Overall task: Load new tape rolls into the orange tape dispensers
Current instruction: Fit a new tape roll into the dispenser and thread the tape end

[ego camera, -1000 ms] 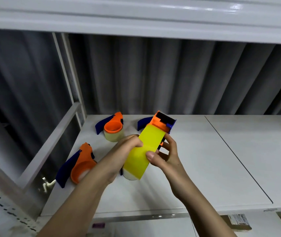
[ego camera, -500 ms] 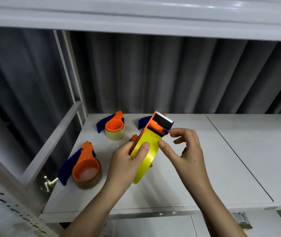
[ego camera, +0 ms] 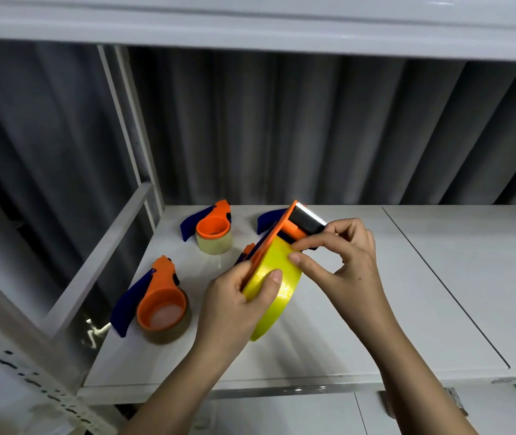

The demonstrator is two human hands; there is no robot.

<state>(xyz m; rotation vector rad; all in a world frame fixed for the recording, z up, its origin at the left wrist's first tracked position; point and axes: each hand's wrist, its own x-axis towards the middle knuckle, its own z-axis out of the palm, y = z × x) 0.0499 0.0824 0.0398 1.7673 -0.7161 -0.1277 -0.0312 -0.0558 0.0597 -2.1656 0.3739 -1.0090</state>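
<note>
A: What's on the far left?

B: A white perforated upright [ego camera: 30, 381] at the bottom corner, and a white side rail [ego camera: 99, 259] slanting up to a thin post [ego camera: 124, 120]. Behind it all hang dark grey folds, like a curtain [ego camera: 313, 130]. A white shelf edge [ego camera: 250, 29] runs across the top.

A: And the surface?

B: A white tabletop [ego camera: 344, 340], matte, with a thin seam [ego camera: 444, 287] running diagonally on its right part. Near its left edge lies an orange dispenser [ego camera: 156, 296] with a blue handle, a clear roll seated in it. Farther back stands a second one [ego camera: 211, 226], also loaded with a pale roll.

A: The hands?

B: The left hand [ego camera: 234, 309] grips the yellow roll [ego camera: 277, 296] and the third dispenser [ego camera: 294, 229] it sits on, thumb pressed on the roll's face, held above the tabletop's middle. The right hand [ego camera: 344, 259] pinches the tape's end with thumb and forefinger just below the dispenser's toothed blade, the other fingers curled.

A: Anything behind?

B: A blue handle [ego camera: 267, 218] shows behind the held dispenser; I can't tell what it belongs to.
</note>
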